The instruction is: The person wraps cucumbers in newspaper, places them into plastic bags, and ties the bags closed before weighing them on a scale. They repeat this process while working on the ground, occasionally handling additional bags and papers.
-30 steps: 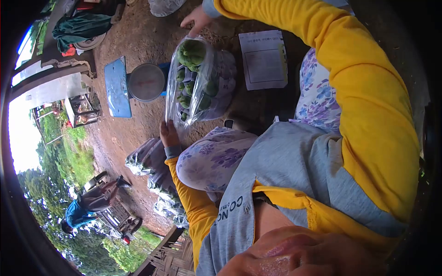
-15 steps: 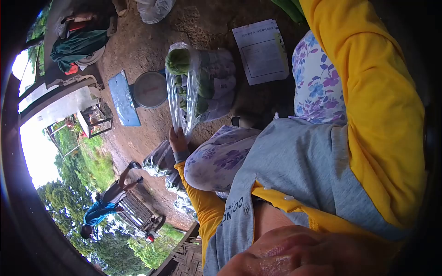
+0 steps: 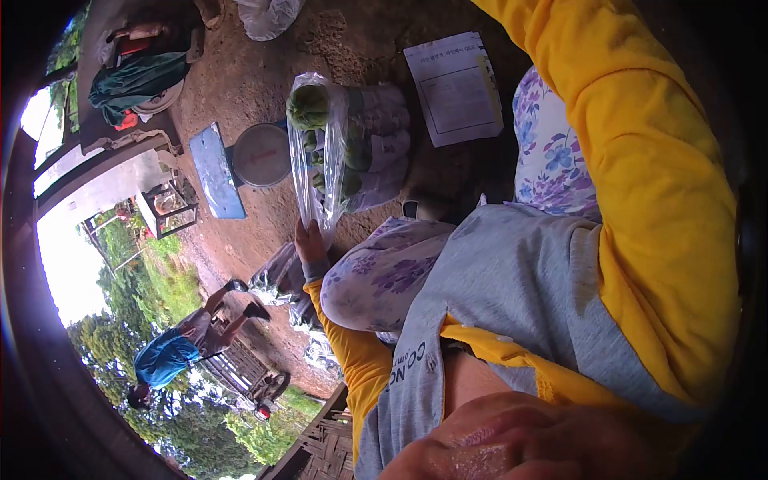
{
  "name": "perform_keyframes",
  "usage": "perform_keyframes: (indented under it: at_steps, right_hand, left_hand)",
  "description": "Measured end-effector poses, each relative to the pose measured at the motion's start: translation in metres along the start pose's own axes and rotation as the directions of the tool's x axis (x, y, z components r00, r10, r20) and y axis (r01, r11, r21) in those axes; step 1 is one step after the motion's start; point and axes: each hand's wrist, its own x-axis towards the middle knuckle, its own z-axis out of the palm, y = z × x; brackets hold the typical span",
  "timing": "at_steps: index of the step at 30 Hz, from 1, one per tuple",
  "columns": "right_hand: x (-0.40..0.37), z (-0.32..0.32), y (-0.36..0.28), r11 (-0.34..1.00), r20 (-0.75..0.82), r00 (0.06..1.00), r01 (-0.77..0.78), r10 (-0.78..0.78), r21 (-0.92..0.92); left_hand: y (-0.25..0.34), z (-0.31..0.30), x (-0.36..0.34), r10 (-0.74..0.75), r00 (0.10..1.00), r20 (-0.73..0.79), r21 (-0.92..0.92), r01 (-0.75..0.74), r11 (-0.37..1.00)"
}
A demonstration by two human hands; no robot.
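My left hand (image 3: 310,240) is closed on the near edge of a clear plastic bag (image 3: 328,192). Inside the bag lie green vegetables (image 3: 310,108), a large round-ended one at its far end and others in a row beside it. Pale, purplish wrapping covers the bag's right part. My right arm, in a yellow sleeve, reaches past the top edge of the picture, so my right hand is out of sight. A printed sheet (image 3: 454,92) lies on the ground right of the bag.
A round-topped scale (image 3: 261,155) and blue board (image 3: 217,172) lie left of the bag. More plastic bags (image 3: 276,276) are near my left knee. A person in blue (image 3: 166,358) walks outside by a wooden cart (image 3: 240,370). Another plastic bag (image 3: 270,16) lies at the top.
My right sleeve has shifted left at the top, and the green items seen there are no longer visible. The person outside has stepped and moved slightly. My left hand stays on the bag.
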Motion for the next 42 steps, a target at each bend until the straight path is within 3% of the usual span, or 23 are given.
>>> perform_keyframes:
  at_steps: [5,7,8,9,12,13,14,15,17,20,22,26,30,31,34,37,40,42]
  right_hand:
    - [0.021,0.108,-0.029,0.947,0.250,0.926,0.311,-0.282,-0.084]
    - [0.008,0.136,-0.036,0.880,0.290,0.884,0.430,-0.366,-0.200]
    - [-0.010,0.147,-0.047,0.761,0.293,0.852,0.520,-0.433,-0.388]
    - [-0.022,0.154,-0.056,0.736,0.311,0.888,0.456,-0.338,-0.501]
    - [-0.008,0.168,-0.036,0.756,0.184,0.846,0.530,-0.500,-0.385]
    - [-0.008,0.171,-0.037,0.782,0.149,0.892,0.447,-0.427,-0.434]
    - [-0.006,0.174,-0.033,0.816,0.107,0.906,0.416,-0.409,-0.401]
    - [-0.008,0.172,-0.033,0.827,0.099,0.896,0.439,-0.433,-0.351]
    - [-0.014,0.171,-0.035,0.832,0.099,0.919,0.389,-0.383,-0.395]
    - [-0.023,0.171,-0.040,0.716,0.094,0.872,0.452,-0.480,-0.533]
    - [-0.032,0.172,-0.049,0.700,0.106,0.836,0.513,-0.538,-0.498]
    - [-0.043,0.171,-0.053,0.774,0.128,0.891,0.443,-0.435,-0.453]
    - [-0.035,0.162,-0.064,0.864,0.247,0.938,0.326,-0.244,-0.383]
    - [-0.035,0.164,-0.074,0.798,0.282,0.942,0.308,-0.181,-0.518]
    - [-0.039,0.174,-0.077,0.680,0.248,0.940,0.342,-0.235,-0.649]
    - [-0.037,0.177,-0.076,0.744,0.192,0.976,0.204,-0.104,-0.636]
    - [-0.047,0.192,-0.079,0.761,0.059,0.982,0.175,-0.178,-0.624]
    - [-0.050,0.193,-0.080,0.735,0.070,0.968,0.228,-0.239,-0.639]
  left_hand:
    - [0.019,0.001,-0.003,0.027,0.999,-0.037,0.083,-0.024,0.996]
    - [0.029,0.000,0.001,0.047,0.998,-0.038,0.086,-0.043,0.995]
    - [0.033,0.001,0.002,0.050,0.998,-0.043,0.083,-0.046,0.995]
    - [0.042,0.002,0.001,0.073,0.995,-0.072,0.061,-0.069,0.996]
    - [0.040,0.007,0.003,0.142,0.975,-0.172,-0.025,-0.148,0.989]
    - [0.038,0.008,0.004,0.195,0.961,-0.196,-0.062,-0.211,0.976]
    - [0.039,0.008,0.003,0.146,0.970,-0.196,-0.081,-0.165,0.983]
    - [0.041,0.009,0.003,0.101,0.976,-0.193,-0.104,-0.122,0.987]
    - [0.035,0.014,0.007,0.127,0.966,-0.224,-0.195,-0.173,0.965]
    - [0.041,0.015,0.003,0.136,0.955,-0.264,-0.315,-0.218,0.924]
    - [0.044,0.015,0.005,0.138,0.947,-0.289,-0.374,-0.244,0.895]
    - [0.035,0.024,0.010,0.176,0.927,-0.331,-0.465,-0.322,0.824]
    - [0.044,0.011,0.001,0.206,0.935,-0.288,-0.479,-0.327,0.815]
    - [0.049,0.006,-0.003,0.217,0.938,-0.271,-0.480,-0.327,0.814]
    - [0.044,0.013,0.000,0.250,0.919,-0.304,-0.496,-0.377,0.782]
    - [0.041,0.013,-0.002,0.201,0.942,-0.270,-0.528,-0.319,0.787]
    - [0.039,0.015,-0.002,0.177,0.942,-0.286,-0.518,-0.308,0.798]
    - [0.036,0.016,-0.001,0.172,0.929,-0.329,-0.499,-0.326,0.803]
